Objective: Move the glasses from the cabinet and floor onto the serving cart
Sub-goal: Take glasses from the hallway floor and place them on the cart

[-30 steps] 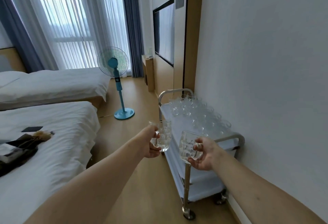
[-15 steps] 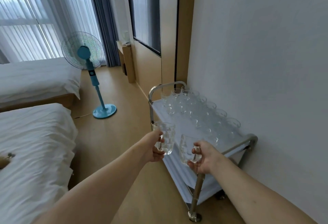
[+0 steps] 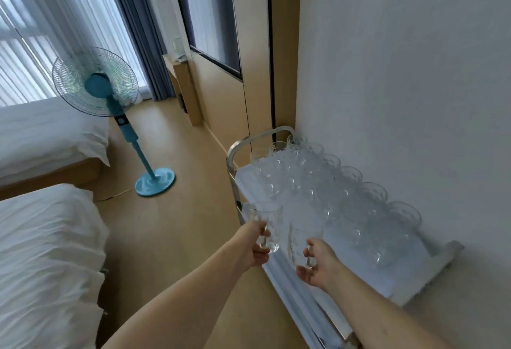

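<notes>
A metal serving cart (image 3: 231, 160) with a white top stands against the right wall, and several clear glasses (image 3: 326, 182) fill its far and wall side. My left hand (image 3: 253, 246) grips a clear patterned glass mug (image 3: 266, 224) by its handle at the cart's near left edge. My right hand (image 3: 318, 264) holds a second clear mug (image 3: 300, 243) by its handle, just above the cart's bare white top. Both mugs are upright and side by side.
A blue standing fan (image 3: 110, 110) is on the wooden floor to the left. Two white beds (image 3: 47, 252) fill the left side. A wall-mounted screen (image 3: 210, 16) and a wooden desk (image 3: 182, 88) lie beyond the cart. The white wall (image 3: 401, 72) runs close on the right.
I have stepped closer to the cart and the view has tilted down. Both hands with their mugs have moved forward over the cart's near left part.
</notes>
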The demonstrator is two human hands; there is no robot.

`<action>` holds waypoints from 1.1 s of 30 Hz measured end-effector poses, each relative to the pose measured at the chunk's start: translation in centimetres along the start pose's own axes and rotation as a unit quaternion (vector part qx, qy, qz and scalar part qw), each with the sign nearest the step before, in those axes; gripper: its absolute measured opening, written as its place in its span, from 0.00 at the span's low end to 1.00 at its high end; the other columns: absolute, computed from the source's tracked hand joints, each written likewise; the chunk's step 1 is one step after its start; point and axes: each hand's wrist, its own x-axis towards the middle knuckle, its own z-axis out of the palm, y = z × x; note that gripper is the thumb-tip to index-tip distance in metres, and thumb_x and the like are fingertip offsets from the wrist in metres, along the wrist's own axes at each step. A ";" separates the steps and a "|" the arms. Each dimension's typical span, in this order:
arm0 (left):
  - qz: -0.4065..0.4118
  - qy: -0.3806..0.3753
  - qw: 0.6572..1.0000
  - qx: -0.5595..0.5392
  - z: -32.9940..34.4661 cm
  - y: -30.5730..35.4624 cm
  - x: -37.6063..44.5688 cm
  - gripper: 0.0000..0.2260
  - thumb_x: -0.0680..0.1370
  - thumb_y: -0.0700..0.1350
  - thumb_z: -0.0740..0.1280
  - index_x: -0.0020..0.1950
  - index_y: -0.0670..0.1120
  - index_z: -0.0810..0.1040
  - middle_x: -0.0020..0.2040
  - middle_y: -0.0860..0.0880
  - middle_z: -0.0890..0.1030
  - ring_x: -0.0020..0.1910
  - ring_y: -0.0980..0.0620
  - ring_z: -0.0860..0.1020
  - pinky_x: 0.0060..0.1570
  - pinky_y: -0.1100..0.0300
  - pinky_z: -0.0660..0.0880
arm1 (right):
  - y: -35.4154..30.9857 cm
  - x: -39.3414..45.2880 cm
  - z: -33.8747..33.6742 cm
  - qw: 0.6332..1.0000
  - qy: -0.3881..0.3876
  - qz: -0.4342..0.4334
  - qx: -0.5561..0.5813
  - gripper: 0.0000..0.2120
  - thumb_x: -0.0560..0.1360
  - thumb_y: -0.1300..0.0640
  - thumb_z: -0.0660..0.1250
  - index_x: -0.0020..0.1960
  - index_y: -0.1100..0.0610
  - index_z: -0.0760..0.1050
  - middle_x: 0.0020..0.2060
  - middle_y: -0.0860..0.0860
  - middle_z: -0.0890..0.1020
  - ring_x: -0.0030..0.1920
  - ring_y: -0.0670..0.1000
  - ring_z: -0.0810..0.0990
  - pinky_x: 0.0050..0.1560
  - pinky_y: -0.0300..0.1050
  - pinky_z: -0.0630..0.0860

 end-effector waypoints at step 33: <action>-0.066 -0.258 0.935 0.236 4.6 8.3 25.1 0.10 0.84 0.44 0.62 0.50 0.46 0.83 0.59 0.45 0.81 0.59 0.49 0.77 0.52 0.58 0.77 | -2.4 13.7 8.0 0.935 0.339 -0.072 0.070 0.07 0.80 0.54 0.68 0.49 0.58 0.81 0.46 0.59 0.84 0.47 0.60 0.84 0.46 0.53 0.84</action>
